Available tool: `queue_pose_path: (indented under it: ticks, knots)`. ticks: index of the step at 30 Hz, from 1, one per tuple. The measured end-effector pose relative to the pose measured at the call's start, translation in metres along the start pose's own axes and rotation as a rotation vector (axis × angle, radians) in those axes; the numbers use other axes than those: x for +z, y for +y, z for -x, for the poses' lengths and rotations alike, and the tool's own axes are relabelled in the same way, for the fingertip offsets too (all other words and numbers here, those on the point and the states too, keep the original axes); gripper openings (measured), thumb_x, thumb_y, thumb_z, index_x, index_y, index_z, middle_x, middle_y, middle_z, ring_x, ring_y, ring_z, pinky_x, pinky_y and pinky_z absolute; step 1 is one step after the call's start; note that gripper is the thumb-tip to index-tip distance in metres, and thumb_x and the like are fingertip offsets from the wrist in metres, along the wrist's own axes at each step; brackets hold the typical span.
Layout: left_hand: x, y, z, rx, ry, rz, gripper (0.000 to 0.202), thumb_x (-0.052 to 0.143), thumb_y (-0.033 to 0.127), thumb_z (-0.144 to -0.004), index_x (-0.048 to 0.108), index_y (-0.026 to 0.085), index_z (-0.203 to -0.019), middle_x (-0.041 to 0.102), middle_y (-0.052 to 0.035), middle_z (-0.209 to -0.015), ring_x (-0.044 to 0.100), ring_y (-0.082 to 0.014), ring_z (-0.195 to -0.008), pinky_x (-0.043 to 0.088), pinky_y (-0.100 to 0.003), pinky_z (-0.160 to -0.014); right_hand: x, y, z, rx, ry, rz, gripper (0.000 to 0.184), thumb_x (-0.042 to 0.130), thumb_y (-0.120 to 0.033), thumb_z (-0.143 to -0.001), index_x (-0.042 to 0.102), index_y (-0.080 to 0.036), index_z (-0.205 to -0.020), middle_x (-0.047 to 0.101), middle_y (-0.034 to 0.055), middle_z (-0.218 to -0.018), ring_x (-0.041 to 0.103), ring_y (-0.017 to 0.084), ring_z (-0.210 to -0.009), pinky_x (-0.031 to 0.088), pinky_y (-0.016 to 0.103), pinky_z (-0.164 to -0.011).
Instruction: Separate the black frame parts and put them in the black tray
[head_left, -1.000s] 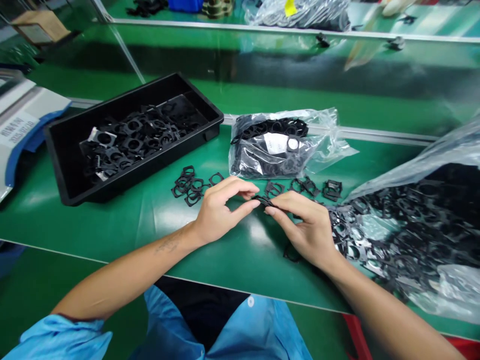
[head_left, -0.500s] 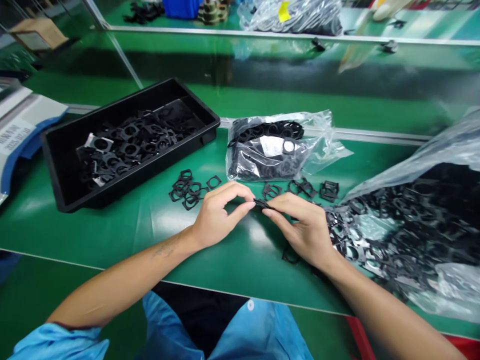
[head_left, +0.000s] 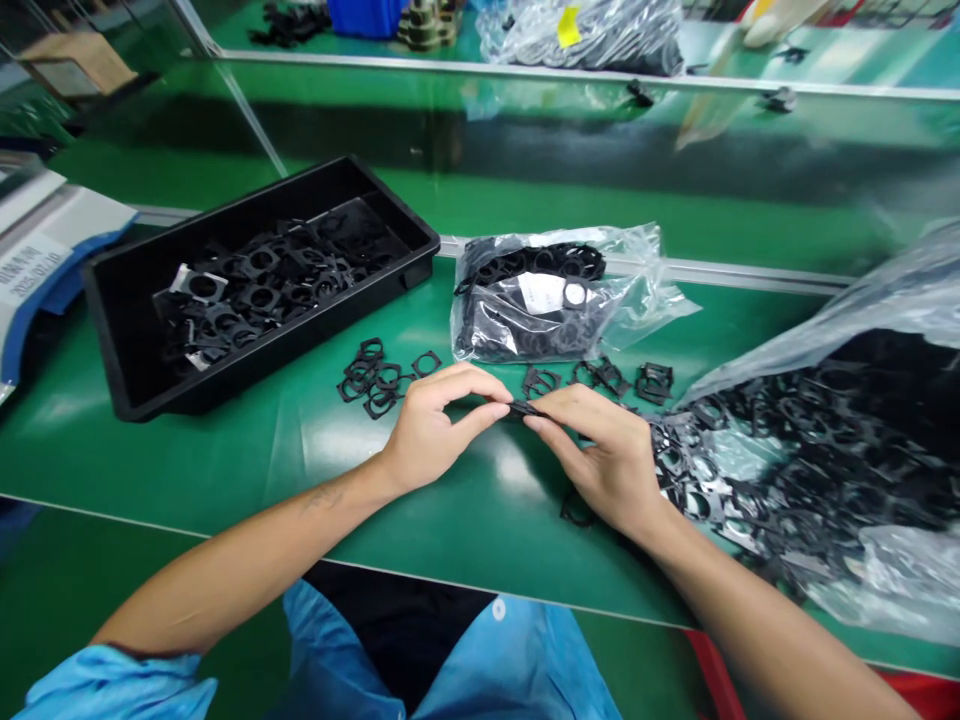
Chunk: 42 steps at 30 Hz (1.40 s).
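Note:
Between my two hands a small black plastic part (head_left: 523,408) is held edge-on above the green table. My left hand (head_left: 442,425) pinches its left end between thumb and forefinger. At the other end, the thumb and fingers of my right hand (head_left: 604,450) are closed on it. Its full shape is hidden by the fingertips. Beyond my left hand lies a small group of black ring-shaped frames (head_left: 379,378). Several more black parts (head_left: 600,376) lie behind my right hand, and one black ring (head_left: 577,508) is partly covered by that hand.
A black tray (head_left: 262,375) with many black frames stands at the left. A clear bag (head_left: 510,330) of black parts lies behind my hands. To the right, a large open plastic bag (head_left: 810,350) spills black parts. A blue-and-white device (head_left: 67,235) sits far left.
Both hands keep their pinch on the black part and have hardly moved. The view has shifted very slightly.

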<state>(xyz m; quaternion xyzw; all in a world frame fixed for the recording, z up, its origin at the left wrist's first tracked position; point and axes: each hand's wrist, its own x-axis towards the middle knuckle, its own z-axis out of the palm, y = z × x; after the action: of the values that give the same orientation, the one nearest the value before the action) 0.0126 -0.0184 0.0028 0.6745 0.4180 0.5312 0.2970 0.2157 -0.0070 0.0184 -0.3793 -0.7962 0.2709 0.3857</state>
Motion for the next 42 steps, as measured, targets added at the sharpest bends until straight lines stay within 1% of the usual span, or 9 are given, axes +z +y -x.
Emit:
queue_pose_path:
  ticks: [8, 12, 15, 18, 22, 25, 27, 31, 42]
  knots:
    - [0.001, 0.003, 0.002, 0.023, -0.016, -0.029, 0.007, 0.071, 0.022, -0.091, 0.073, 0.02, -0.085, 0.075, -0.0019, -0.082, 0.068, -0.014, -0.076, 0.056, -0.028, -0.073, -0.003, -0.006, -0.001, 0.102, -0.008, -0.082, 0.019, 0.068, -0.036, -0.095, 0.08, -0.022, -0.091, 0.074, 0.0068, -0.081, 0.068, 0.02, -0.073, 0.058, 0.035, -0.071]
    - [-0.001, 0.002, 0.003, 0.054, -0.021, -0.076, 0.011, 0.063, 0.018, -0.095, 0.074, 0.02, -0.096, 0.075, -0.0031, -0.087, 0.069, -0.0142, -0.081, 0.057, -0.028, -0.077, -0.006, -0.008, -0.008, 0.408, -0.118, -0.366, 0.036, 0.074, -0.053, -0.086, 0.075, -0.019, -0.074, 0.072, 0.0048, -0.07, 0.067, 0.018, -0.065, 0.057, 0.031, -0.067]
    - [-0.003, 0.001, 0.003, 0.182, -0.045, -0.147, 0.02, 0.059, 0.012, -0.095, 0.075, 0.022, -0.101, 0.075, -0.0052, -0.101, 0.07, -0.0161, -0.094, 0.058, -0.031, -0.086, -0.008, -0.005, -0.012, 0.66, -0.192, -0.657, 0.042, 0.082, -0.058, -0.074, 0.071, -0.018, -0.07, 0.07, 0.0022, -0.062, 0.066, 0.016, -0.058, 0.057, 0.029, -0.063]
    - [-0.004, 0.0, 0.003, 0.306, -0.072, -0.167, 0.02, 0.064, 0.008, -0.091, 0.076, 0.022, -0.098, 0.074, -0.0053, -0.106, 0.07, -0.0156, -0.098, 0.057, -0.031, -0.089, -0.007, -0.001, -0.012, 0.743, -0.231, -0.777, 0.043, 0.082, -0.058, -0.075, 0.07, -0.017, -0.068, 0.07, 0.0019, -0.059, 0.065, 0.015, -0.054, 0.057, 0.028, -0.062]
    - [-0.006, -0.001, 0.001, 0.263, -0.021, -0.155, 0.018, 0.068, 0.009, -0.089, 0.078, 0.022, -0.098, 0.075, -0.0035, -0.096, 0.07, -0.0133, -0.088, 0.057, -0.026, -0.083, -0.005, -0.002, -0.008, 0.616, -0.148, -0.593, 0.035, 0.071, -0.052, -0.088, 0.074, -0.017, -0.082, 0.072, 0.0038, -0.069, 0.068, 0.016, -0.063, 0.059, 0.029, -0.067]
    - [-0.007, -0.002, -0.001, 0.202, 0.03, -0.14, 0.016, 0.07, 0.011, -0.089, 0.079, 0.023, -0.097, 0.075, -0.0026, -0.092, 0.07, -0.0129, -0.085, 0.057, -0.026, -0.081, -0.006, -0.005, -0.005, 0.417, -0.003, -0.405, 0.022, 0.073, -0.039, -0.089, 0.073, -0.021, -0.102, 0.074, 0.0069, -0.097, 0.071, 0.019, -0.085, 0.06, 0.03, -0.075]
    - [-0.006, -0.003, -0.001, 0.182, 0.039, -0.123, 0.014, 0.071, 0.013, -0.089, 0.079, 0.023, -0.096, 0.075, -0.0024, -0.09, 0.07, -0.0128, -0.083, 0.057, -0.026, -0.079, -0.007, -0.007, -0.004, 0.265, 0.008, -0.29, 0.019, 0.073, -0.029, -0.087, 0.072, -0.023, -0.105, 0.072, 0.0081, -0.107, 0.07, 0.021, -0.096, 0.06, 0.032, -0.079]
    - [-0.004, -0.002, 0.001, 0.176, 0.027, -0.098, 0.013, 0.071, 0.012, -0.089, 0.078, 0.021, -0.096, 0.075, -0.0027, -0.087, 0.069, -0.012, -0.08, 0.056, -0.024, -0.077, -0.007, -0.01, -0.003, 0.039, -0.003, -0.106, 0.006, 0.069, -0.018, -0.088, 0.07, -0.023, -0.091, 0.072, 0.0062, -0.093, 0.068, 0.022, -0.09, 0.058, 0.036, -0.083]
    - [-0.005, 0.0, 0.003, 0.18, -0.052, -0.084, 0.006, 0.07, 0.013, -0.09, 0.072, 0.018, -0.086, 0.073, -0.0031, -0.083, 0.068, -0.014, -0.081, 0.055, -0.027, -0.077, -0.009, -0.004, -0.004, -0.1, 0.0, -0.085, 0.013, 0.064, -0.011, -0.091, 0.07, -0.022, -0.09, 0.07, 0.0048, -0.086, 0.066, 0.019, -0.08, 0.055, 0.035, -0.074]
